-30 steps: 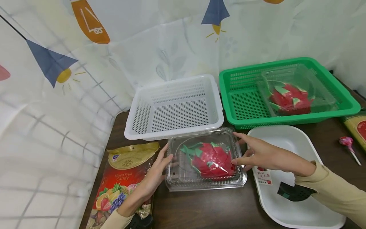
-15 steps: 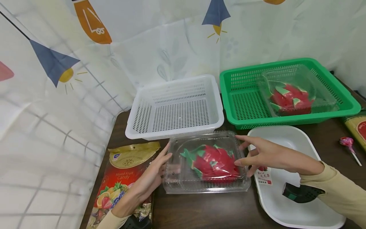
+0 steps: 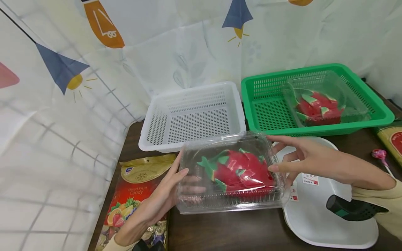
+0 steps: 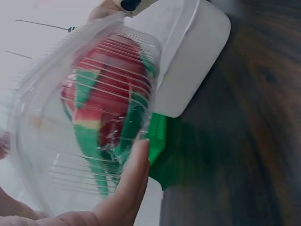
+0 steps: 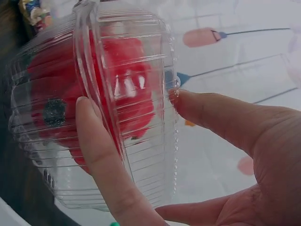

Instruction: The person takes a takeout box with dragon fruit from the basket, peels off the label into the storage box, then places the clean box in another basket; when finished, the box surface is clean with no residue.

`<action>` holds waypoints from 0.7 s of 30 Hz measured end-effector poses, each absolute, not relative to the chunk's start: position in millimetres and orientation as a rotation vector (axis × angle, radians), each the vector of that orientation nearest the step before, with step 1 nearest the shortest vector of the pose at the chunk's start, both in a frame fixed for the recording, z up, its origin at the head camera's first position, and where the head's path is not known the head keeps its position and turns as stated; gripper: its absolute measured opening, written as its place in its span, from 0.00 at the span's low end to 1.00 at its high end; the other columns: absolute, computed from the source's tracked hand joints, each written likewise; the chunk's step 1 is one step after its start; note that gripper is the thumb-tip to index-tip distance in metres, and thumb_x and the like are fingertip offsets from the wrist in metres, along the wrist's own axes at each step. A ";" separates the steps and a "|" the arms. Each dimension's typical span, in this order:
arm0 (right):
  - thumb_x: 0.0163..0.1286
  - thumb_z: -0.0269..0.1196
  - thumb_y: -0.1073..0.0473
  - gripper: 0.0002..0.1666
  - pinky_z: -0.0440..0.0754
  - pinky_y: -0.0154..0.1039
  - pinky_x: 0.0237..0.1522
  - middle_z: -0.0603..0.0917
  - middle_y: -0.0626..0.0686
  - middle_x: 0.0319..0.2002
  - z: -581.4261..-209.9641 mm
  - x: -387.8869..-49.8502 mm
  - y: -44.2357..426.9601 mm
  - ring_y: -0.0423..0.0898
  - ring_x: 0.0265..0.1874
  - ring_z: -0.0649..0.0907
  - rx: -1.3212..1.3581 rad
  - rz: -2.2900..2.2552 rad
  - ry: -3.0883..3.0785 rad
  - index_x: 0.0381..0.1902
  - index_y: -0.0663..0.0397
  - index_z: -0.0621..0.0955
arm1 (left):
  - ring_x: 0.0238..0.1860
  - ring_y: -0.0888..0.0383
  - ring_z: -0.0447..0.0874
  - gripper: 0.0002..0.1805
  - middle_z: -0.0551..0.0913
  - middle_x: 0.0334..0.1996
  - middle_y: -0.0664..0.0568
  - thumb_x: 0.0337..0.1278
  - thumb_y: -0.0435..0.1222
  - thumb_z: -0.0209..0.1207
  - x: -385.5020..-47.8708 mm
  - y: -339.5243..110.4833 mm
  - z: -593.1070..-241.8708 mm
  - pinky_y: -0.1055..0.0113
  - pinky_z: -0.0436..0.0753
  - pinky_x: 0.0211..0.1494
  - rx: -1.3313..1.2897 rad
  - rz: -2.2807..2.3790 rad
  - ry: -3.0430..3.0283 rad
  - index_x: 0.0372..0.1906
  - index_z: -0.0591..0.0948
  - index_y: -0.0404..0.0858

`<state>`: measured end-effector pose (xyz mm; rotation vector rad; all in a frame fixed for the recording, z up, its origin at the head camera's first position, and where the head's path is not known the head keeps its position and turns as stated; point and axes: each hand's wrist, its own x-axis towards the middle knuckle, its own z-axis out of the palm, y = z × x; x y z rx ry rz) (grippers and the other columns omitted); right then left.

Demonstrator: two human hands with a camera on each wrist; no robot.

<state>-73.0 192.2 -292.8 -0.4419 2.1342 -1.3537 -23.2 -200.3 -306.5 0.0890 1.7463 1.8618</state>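
Observation:
A clear plastic clamshell box (image 3: 201, 150) with a red dragon fruit (image 3: 246, 174) inside is held between both hands, above the table. My left hand (image 3: 161, 195) grips its left end; in the head view several left fingers show through the plastic. At the right end, my right hand (image 3: 303, 157) holds the box with thumb and fingers spread along its side. In the right wrist view, one finger lies across the box's ridged seam (image 5: 94, 70) and another touches its edge. The left wrist view shows the left thumb (image 4: 134, 169) against the box's lower edge.
A white perforated basket (image 3: 144, 139) stands behind the box. Right of it, a green basket (image 3: 265, 111) holds another boxed dragon fruit (image 3: 320, 108). A white tray (image 3: 333, 223) lies under my right arm. A candy bag (image 3: 135, 191) is at left, a lollipop (image 3: 379, 154) at far right.
The box has risen toward the camera, shifted slightly right and tilted, its right end higher. My right hand has moved right and up with it, now over the tray.

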 end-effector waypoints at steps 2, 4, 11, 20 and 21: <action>0.74 0.69 0.50 0.56 0.86 0.54 0.45 0.71 0.66 0.69 -288.0 -74.9 194.6 0.50 0.32 0.91 -0.467 -1.344 2.172 0.85 0.55 0.49 | 0.56 0.46 0.88 0.41 0.80 0.59 0.37 0.83 0.48 0.43 -26.1 -198.3 -306.1 0.45 0.82 0.62 0.143 1.888 1.749 0.82 0.31 0.72; 0.75 0.68 0.52 0.54 0.85 0.58 0.48 0.71 0.65 0.70 -282.9 -76.3 196.7 0.51 0.31 0.91 -0.472 -1.350 2.184 0.86 0.52 0.49 | 0.55 0.45 0.89 0.41 0.84 0.57 0.39 0.83 0.46 0.43 -29.3 -195.9 -306.4 0.43 0.82 0.61 0.192 1.925 1.750 0.83 0.32 0.72; 0.79 0.63 0.56 0.48 0.87 0.57 0.48 0.71 0.65 0.71 -277.4 -77.9 203.6 0.53 0.34 0.91 -0.506 -1.407 2.224 0.86 0.38 0.51 | 0.56 0.46 0.89 0.41 0.84 0.58 0.38 0.78 0.45 0.42 -34.0 -185.8 -310.2 0.41 0.81 0.60 0.202 2.038 1.736 0.83 0.36 0.73; 0.85 0.48 0.65 0.29 0.89 0.52 0.43 0.78 0.60 0.61 -289.4 -106.7 221.5 0.59 0.43 0.87 -0.655 -1.774 1.949 0.79 0.45 0.66 | 0.54 0.48 0.89 0.39 0.87 0.54 0.48 0.78 0.40 0.35 -34.2 -182.9 -314.0 0.44 0.85 0.56 0.358 2.200 1.642 0.84 0.34 0.65; 0.86 0.46 0.65 0.26 0.89 0.52 0.45 0.79 0.60 0.61 -291.6 -112.6 224.9 0.60 0.43 0.88 -0.645 -1.828 1.862 0.77 0.48 0.66 | 0.54 0.48 0.89 0.40 0.87 0.54 0.48 0.78 0.40 0.35 -34.7 -183.0 -313.9 0.43 0.85 0.55 0.368 2.204 1.634 0.85 0.34 0.64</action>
